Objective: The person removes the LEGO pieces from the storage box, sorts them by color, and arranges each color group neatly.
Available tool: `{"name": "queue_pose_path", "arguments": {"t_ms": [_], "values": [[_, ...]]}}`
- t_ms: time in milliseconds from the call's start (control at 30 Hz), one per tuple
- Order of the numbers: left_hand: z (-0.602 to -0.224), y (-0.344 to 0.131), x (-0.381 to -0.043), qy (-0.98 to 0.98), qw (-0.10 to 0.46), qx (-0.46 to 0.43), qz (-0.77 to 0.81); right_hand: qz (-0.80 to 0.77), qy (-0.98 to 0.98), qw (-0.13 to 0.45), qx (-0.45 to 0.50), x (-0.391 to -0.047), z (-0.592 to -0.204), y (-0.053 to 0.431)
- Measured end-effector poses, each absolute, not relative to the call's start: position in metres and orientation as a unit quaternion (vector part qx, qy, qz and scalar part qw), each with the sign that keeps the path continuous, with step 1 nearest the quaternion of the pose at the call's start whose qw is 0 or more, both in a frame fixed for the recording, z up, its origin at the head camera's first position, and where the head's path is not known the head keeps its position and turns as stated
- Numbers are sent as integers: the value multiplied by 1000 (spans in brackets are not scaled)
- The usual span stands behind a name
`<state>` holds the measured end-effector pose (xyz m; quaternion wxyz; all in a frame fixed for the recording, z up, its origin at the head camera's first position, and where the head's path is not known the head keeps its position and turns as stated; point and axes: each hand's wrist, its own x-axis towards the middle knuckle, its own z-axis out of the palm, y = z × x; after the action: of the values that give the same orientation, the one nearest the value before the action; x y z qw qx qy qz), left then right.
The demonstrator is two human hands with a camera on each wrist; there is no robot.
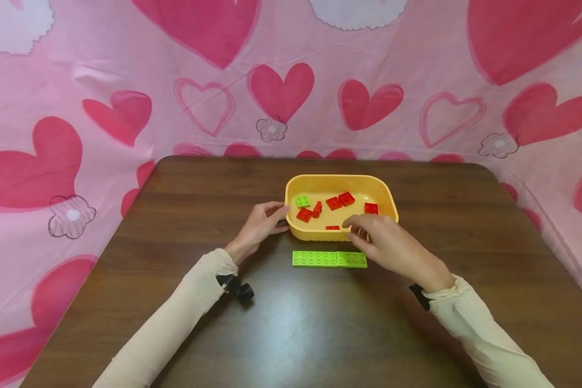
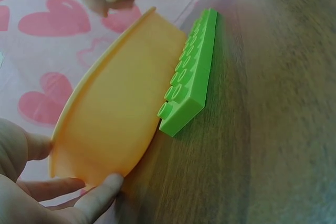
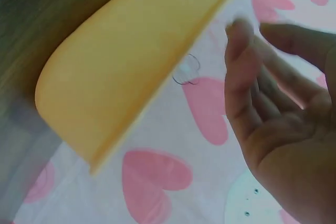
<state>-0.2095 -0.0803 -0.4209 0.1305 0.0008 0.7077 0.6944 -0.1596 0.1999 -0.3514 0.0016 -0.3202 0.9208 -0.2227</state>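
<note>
A yellow plastic bin point(image 1: 295, 234) stands toward the back of the table. Inside lie several red building bricks point(image 1: 346, 199) and one small green brick point(image 1: 303, 201). My left hand point(image 1: 259, 222) holds the bin's left end, with thumb and fingertips against its rim and outer wall. Over the bin's near right rim hovers my right hand point(image 1: 390, 245); its fingers are loosely bent, thumb and index fingertip apart, nothing visible between them. In front of the bin, green bricks point(image 1: 315, 258) lie end to end in a straight row, studs up.
The brown wooden table point(image 1: 271, 334) stretches around the bin and the green row. A pink cloth with hearts point(image 1: 281, 89) hangs behind the table and along its sides. A black wrist-camera mount point(image 1: 240, 291) sticks out from the left sleeve.
</note>
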Motion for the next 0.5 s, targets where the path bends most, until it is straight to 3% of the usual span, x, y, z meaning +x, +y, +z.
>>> {"name": "queue_pose_path", "arguments": {"t_ms": [133, 267, 500], "values": [[-422, -81, -210, 709, 127, 3, 693, -219, 919, -37, -326, -172, -358, 186], [-423, -80, -210, 710, 123, 7, 693, -196, 920, -38, -336, -191, -360, 171], [-425, -80, -210, 710, 116, 9, 694, -189, 921, 17, -341, -236, -362, 141]]}}
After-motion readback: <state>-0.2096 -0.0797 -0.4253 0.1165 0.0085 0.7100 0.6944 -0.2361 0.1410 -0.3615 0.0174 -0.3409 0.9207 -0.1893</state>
